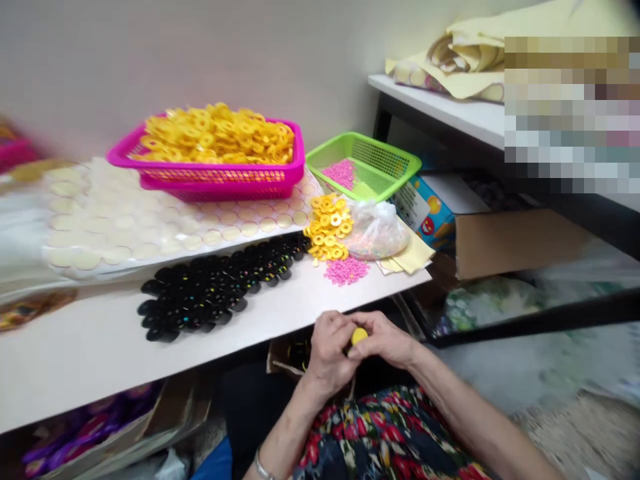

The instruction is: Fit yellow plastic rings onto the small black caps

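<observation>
Just beyond the table's front edge, over my lap, my left hand (329, 355) and my right hand (384, 339) meet with fingers closed round a small round yellow piece (359, 335). Only its flat yellow top shows; the fingers hide the rest. On the white table (280, 313) nearest the hands lie a patch of small pink pieces (346, 271) and a pile of yellow ring-shaped pieces (330, 227). Rows of black cup-like pieces (210, 287) stand to the left, several with small coloured specks inside. A clear plastic bag (379, 230) with small pieces sits beside the rings.
A magenta basket (220, 177) heaped with yellow rings stands on sheets of round stickers (125, 227). Behind the bag is a green basket (390, 167) holding pink pieces. An open cardboard box (520, 243) is at right, under a shelf (440, 107). Another box (285, 357) sits below the hands.
</observation>
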Demonstrator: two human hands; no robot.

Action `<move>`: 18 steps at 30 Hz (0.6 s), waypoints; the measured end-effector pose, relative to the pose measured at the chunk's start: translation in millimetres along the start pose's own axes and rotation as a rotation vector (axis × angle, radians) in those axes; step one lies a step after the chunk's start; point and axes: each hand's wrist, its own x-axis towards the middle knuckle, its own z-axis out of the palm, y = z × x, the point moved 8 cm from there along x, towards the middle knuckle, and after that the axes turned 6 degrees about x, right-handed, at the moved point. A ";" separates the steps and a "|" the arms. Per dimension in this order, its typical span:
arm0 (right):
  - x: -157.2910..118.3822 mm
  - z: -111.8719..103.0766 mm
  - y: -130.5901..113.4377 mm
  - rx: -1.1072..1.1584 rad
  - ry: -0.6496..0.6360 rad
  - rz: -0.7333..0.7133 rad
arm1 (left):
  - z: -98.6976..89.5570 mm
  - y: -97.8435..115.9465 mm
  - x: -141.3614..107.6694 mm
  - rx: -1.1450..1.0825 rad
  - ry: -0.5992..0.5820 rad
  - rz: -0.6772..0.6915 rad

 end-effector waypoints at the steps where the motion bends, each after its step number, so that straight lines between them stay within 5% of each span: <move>1: 3.1 2.5 2.1 -0.044 -0.002 0.022 | -2.2 -1.5 -1.7 0.020 -0.006 0.001; 6: 27.0 13.9 15.9 -0.553 -0.024 0.083 | -18.6 -30.5 -11.4 -0.067 -0.272 -0.065; 8: 40.2 16.8 26.1 -0.892 -0.010 0.122 | -43.2 -58.4 -12.3 -0.078 -0.172 -0.199; 12: 68.0 24.8 52.0 -1.241 -0.013 0.208 | -94.7 -117.8 -16.1 0.201 0.311 -0.526; 15: 80.2 30.4 58.5 -1.177 0.011 0.163 | -98.3 -134.9 -7.8 0.307 0.419 -0.582; 18: 73.4 35.0 61.2 -0.781 -0.028 0.141 | -93.6 -135.1 -3.6 0.214 0.416 -0.620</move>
